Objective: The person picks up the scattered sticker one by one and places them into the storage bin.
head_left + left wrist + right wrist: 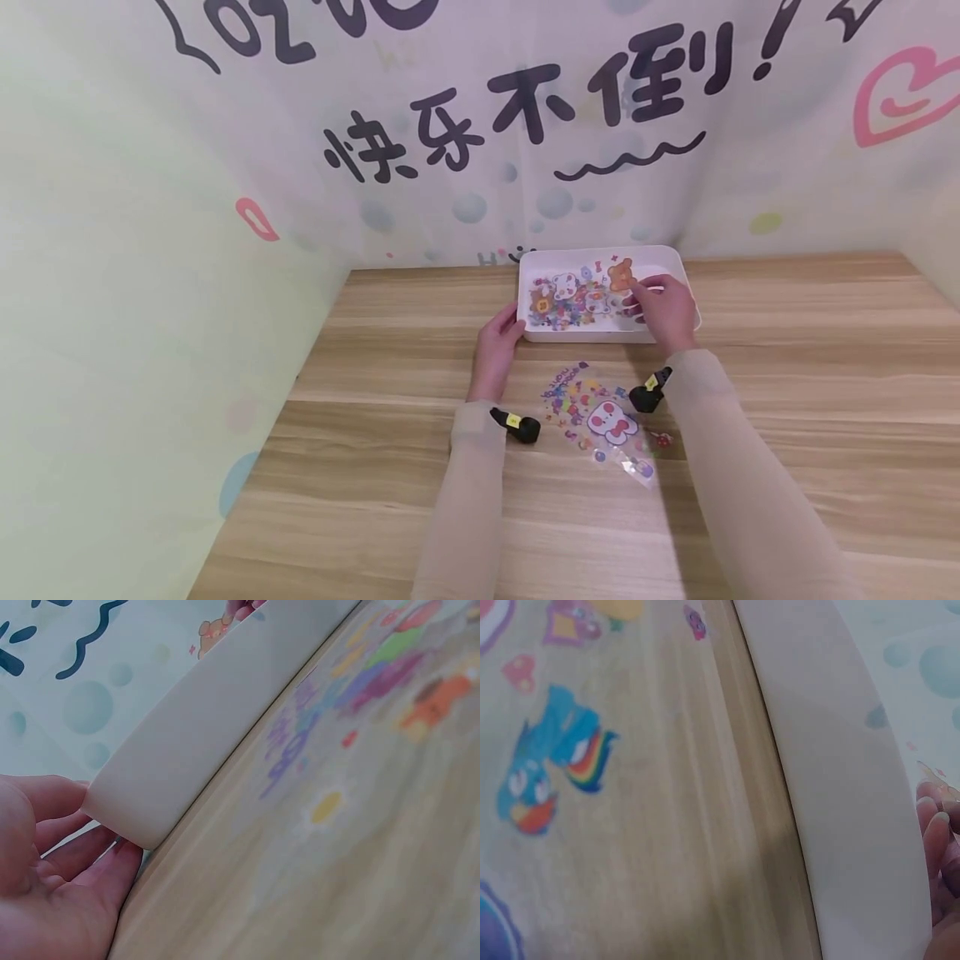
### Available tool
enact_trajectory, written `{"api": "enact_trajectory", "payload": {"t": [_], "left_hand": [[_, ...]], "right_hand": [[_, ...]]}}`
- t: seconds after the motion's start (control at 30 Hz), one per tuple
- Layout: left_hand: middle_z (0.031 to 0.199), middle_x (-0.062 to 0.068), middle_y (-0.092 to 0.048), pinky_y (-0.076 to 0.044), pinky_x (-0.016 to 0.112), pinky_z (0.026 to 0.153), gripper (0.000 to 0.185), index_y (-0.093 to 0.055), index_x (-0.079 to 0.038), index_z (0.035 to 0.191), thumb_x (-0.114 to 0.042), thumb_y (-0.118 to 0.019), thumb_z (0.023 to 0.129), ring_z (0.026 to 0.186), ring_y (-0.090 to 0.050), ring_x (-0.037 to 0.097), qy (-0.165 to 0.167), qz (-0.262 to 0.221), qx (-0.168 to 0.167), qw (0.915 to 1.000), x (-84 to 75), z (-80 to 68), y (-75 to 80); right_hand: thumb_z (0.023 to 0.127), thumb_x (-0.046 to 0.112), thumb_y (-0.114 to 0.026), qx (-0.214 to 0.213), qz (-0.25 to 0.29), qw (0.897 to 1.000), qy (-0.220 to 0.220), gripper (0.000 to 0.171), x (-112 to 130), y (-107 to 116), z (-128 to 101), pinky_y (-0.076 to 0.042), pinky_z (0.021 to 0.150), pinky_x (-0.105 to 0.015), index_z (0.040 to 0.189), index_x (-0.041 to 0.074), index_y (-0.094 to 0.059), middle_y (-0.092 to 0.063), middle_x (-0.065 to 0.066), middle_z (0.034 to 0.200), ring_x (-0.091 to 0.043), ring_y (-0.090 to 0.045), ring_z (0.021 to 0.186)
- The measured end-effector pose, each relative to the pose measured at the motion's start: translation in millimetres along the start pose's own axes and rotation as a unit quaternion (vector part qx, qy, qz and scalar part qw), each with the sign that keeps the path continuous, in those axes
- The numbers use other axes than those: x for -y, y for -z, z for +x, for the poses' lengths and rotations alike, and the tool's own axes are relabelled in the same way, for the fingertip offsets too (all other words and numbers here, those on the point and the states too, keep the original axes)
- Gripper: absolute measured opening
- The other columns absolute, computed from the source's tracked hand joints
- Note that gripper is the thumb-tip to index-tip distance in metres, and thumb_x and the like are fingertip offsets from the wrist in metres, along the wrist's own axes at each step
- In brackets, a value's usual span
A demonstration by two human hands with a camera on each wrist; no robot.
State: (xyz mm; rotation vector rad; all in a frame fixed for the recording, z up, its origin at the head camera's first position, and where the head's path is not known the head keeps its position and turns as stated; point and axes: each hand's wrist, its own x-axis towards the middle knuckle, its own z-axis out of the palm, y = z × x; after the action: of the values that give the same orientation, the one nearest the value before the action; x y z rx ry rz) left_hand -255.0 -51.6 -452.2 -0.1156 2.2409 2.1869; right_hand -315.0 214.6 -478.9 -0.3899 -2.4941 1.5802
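A white tray (600, 337) stands against the back wall with clear sticker sheets (573, 304) inside. My left hand (497, 346) grips its left front corner; in the left wrist view the fingers (112, 862) lie about that corner. Over the tray's right part, my right hand (663, 308) pinches a clear sheet by an orange bear sticker (621, 275). In the right wrist view the tray wall hides part of that hand (945, 847). On the table before the tray lies another clear sticker sheet, with a white rabbit sticker (611, 421), between my forearms.
The wood-grain table (360, 467) runs back to a printed cloth wall (465, 175) with black lettering. Another pale wall (135, 292) bounds the left side. A black wrist camera (517, 425) sits on the left wrist, another (649, 392) on the right.
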Motion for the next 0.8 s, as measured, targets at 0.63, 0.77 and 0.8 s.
{"api": "enact_trajectory", "payload": {"t": [0.63, 0.77, 0.8], "left_hand": [[0.132, -0.002, -0.045, -0.041, 0.021, 0.092, 0.040, -0.045, -0.015, 0.131, -0.016, -0.051, 0.091, 0.117, -0.045, 0.010, 0.003, 0.002, 0.000, 1.0000, -3.3, -3.2, -2.1], [0.135, 0.001, -0.042, -0.040, 0.021, 0.093, 0.043, -0.042, -0.013, 0.133, -0.017, -0.050, 0.092, 0.119, -0.043, 0.012, 0.013, -0.001, 0.011, 0.9999, -7.3, -4.4, -0.1], [0.135, 0.002, -0.042, -0.040, 0.022, 0.093, 0.043, -0.042, -0.013, 0.133, -0.017, -0.050, 0.092, 0.120, -0.042, 0.013, 0.013, -0.003, 0.012, 0.9998, -7.3, -4.2, 0.6]], "right_hand": [[0.087, 0.047, -0.048, 0.046, -0.065, 0.996, -0.042, 0.050, 62, 19, -47, -0.049, 0.054, -0.027, 0.114, 0.005, -0.050, -0.061, -0.013, 0.091, -0.021, -0.057, 0.070], [0.089, 0.043, -0.048, 0.057, -0.092, 0.993, -0.035, 0.044, 67, 20, -50, -0.046, 0.055, -0.026, 0.109, 0.005, -0.052, -0.061, -0.013, 0.092, -0.021, -0.053, 0.071], [0.089, 0.041, -0.048, 0.058, -0.102, 0.993, -0.030, 0.041, 66, 19, -49, -0.045, 0.055, -0.026, 0.107, 0.005, -0.053, -0.060, -0.013, 0.091, -0.022, -0.053, 0.070]]}}
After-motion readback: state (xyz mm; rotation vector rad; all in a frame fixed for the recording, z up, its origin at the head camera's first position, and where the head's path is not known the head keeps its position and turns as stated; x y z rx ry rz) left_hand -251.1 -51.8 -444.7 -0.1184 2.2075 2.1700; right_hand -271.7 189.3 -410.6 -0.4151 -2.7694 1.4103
